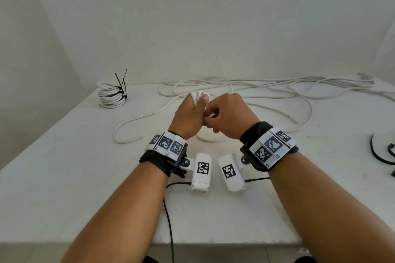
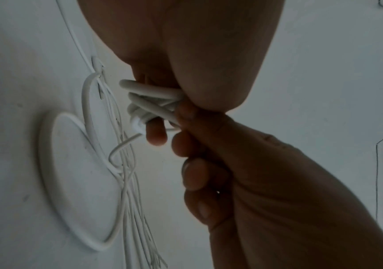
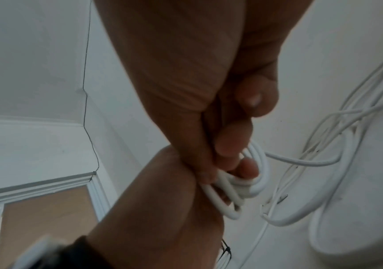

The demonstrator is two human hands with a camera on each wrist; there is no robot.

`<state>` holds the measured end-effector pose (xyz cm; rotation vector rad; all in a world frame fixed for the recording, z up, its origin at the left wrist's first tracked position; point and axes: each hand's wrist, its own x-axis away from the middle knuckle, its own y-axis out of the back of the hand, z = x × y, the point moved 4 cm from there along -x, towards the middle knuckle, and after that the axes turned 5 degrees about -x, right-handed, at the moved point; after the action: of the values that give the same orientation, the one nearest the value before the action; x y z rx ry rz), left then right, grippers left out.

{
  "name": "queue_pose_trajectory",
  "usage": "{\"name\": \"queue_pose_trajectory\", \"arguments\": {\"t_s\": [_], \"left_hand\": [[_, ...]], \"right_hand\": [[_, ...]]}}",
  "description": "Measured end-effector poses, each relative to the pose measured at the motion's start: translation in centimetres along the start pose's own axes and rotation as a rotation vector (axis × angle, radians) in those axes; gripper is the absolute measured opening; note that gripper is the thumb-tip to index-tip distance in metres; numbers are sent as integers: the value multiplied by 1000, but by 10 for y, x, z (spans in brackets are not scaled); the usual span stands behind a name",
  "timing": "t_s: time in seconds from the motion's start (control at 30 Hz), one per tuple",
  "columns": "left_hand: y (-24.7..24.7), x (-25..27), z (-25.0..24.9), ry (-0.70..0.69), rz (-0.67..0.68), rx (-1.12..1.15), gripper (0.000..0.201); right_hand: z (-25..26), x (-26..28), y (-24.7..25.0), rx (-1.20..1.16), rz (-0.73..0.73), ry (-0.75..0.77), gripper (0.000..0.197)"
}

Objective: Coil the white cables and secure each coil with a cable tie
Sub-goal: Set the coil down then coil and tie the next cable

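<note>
From the head view, my left hand (image 1: 188,117) is gripping a small coil (image 1: 197,97) of white cable above the tabletop (image 1: 64,166), its loops pointing away from me; my right hand (image 1: 226,115) is pinching the cable end (image 1: 211,115) beside it; a tied coil (image 1: 111,96) is lying far left. At the left wrist, my fingers (image 2: 157,134) are curling round the loops (image 2: 149,102). At the right wrist, my right fingers (image 3: 229,143) are clamping cable against the coil (image 3: 243,187); loose cable (image 3: 323,163) is trailing right.

Plain, bare indoor workroom, maybe a recording setup: white-topped desk (image 1: 64,156) pushed into a corner of unpainted-looking white walls (image 1: 192,17), white-framed door with a brown panel (image 3: 45,214) beside it; exact kind unclear.
</note>
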<state>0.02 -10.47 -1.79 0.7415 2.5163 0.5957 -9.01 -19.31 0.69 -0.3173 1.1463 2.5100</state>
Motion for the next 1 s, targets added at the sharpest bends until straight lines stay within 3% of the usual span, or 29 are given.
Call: {"name": "queue_pose_trajectory", "arguments": {"t_s": [0.2, 0.3, 0.4, 0.5, 0.73, 0.9, 1.0], "left_hand": [[-2, 6, -3, 75, 214, 90, 56], [-1, 10, -2, 130, 240, 180, 60], [-1, 10, -1, 214, 252, 363, 57], [3, 11, -1, 256, 313, 514, 74], [11, 6, 7, 390, 199, 537, 77], [11, 5, 0, 440, 258, 649, 70], [9, 5, -5, 461, 329, 671, 73]], "right_hand": [[1, -2, 3, -61, -114, 137, 11], [-2, -4, 3, 10, -158, 210, 25], [-5, -5, 0, -73, -30, 199, 36], [-7, -2, 6, -265, 70, 155, 29], [-13, -4, -3, -195, -29, 266, 29], [-8, -4, -2, -243, -145, 296, 22], [-7, -4, -2, -247, -135, 331, 24]]}}
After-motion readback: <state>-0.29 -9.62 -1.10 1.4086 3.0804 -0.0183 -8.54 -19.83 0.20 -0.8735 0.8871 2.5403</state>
